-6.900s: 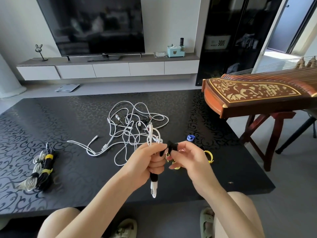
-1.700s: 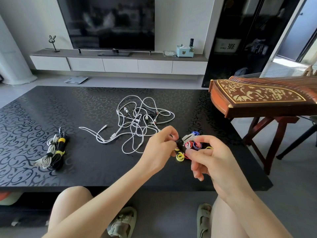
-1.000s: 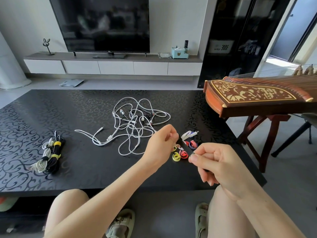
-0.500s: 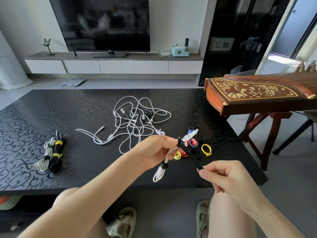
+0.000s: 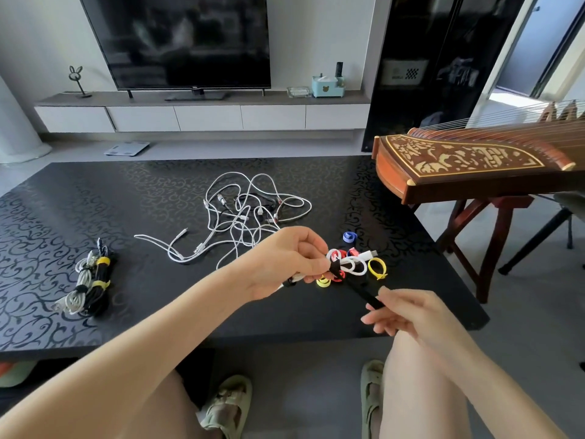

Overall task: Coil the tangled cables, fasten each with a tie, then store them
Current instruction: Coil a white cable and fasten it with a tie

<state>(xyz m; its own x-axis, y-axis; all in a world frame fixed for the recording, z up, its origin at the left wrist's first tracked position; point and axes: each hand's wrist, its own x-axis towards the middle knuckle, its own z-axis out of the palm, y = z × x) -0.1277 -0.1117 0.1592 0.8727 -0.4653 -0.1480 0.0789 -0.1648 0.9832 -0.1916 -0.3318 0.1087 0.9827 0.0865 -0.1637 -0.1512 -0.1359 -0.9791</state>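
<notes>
white cable (image 5: 351, 264), folded short, is pinched in left hand (image 5: 285, 264) over table (image 5: 158, 312) near edge, so coil can't open; right hand (image 5: 405, 315), a bit apart, pinches black tie (image 5: 361, 291) end taut, prob. to wrap it tight.

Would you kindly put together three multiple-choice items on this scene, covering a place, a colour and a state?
1. The tied bundles lie: A) on the table's left side; B) on the TV shelf; C) on the floor.
2. The tie the right hand pinches is: A) blue; B) black; C) yellow.
3. The left hand: A) lies flat; B) grips the coiled white cable; C) hangs idle.
Answers: A, they rest near its left edge; B, the strap is black; B, fingers curl round the coil.
</notes>
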